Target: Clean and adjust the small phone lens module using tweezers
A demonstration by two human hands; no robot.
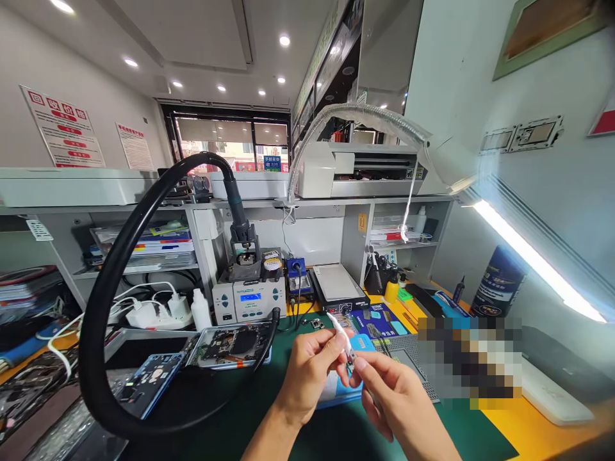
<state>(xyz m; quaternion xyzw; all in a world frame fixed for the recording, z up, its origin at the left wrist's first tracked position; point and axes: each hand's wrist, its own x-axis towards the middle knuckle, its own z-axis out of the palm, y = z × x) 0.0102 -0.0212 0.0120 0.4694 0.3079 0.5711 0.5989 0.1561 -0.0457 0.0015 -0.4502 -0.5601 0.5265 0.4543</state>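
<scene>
My left hand [312,368] is closed in a pinch on a slim white pointed thing [340,328], perhaps twisted tissue or a small tube. Its tip slants up and to the left. My right hand [396,387] is closed too, its thumb and fingertips meeting at a small dark and shiny piece [351,362] at the lower end of the white thing. Fingers cover most of this piece, so its kind is unclear. Both hands are close together above a light blue pad [331,402] on the green mat [259,419].
A hot air station [250,298] stands at the back, its thick black hose [91,320] looping across the left. Opened device boards [235,344] and a phone [152,381] lie left. A lamp [533,256] hangs right. Behind my hands are a flat heating plate [339,285] and a yellow bottle [391,291].
</scene>
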